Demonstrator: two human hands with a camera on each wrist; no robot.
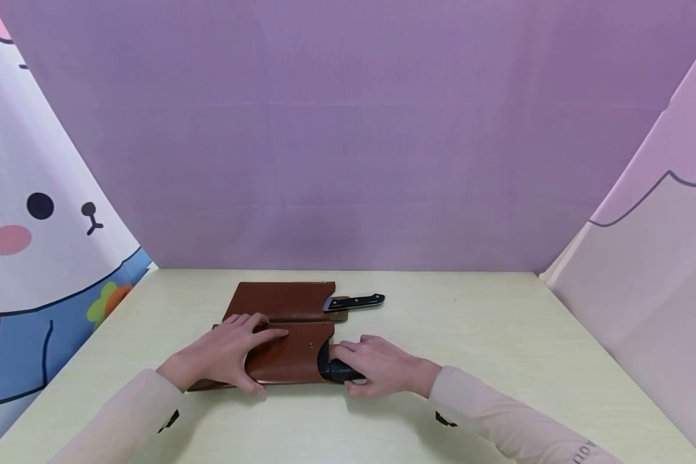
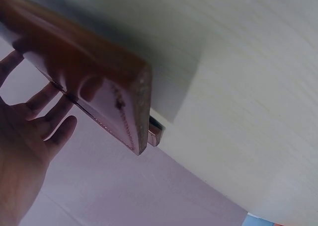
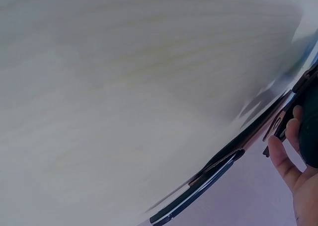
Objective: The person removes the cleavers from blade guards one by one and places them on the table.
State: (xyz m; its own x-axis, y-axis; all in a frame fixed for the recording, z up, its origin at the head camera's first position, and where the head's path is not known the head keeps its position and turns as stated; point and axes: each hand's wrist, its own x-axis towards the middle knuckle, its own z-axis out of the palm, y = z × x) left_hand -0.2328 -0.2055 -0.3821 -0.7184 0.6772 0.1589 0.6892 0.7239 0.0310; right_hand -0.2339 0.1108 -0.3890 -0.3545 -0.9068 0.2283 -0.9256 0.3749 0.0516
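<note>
A brown leather knife sheath [image 1: 287,353] lies near the front of the table. My left hand [image 1: 232,351] rests on its left part, fingers spread and fairly straight, with the thumb by the near edge. The left wrist view shows those fingers [image 2: 44,94] touching the sheath [image 2: 84,77]. At the sheath's right mouth, my right hand [image 1: 383,366] grips a thick black handle [image 1: 343,371]; any blade inside is hidden. Directly behind lies a second brown sheath [image 1: 281,299]. From its right end sticks the black riveted handle of a knife [image 1: 356,301].
The pale wood-grain table [image 1: 499,335] extends right of the sheaths. A purple cloth wall [image 1: 348,142] stands at its back edge. Printed cloth panels border the left [image 1: 46,258] and right [image 1: 661,270] sides.
</note>
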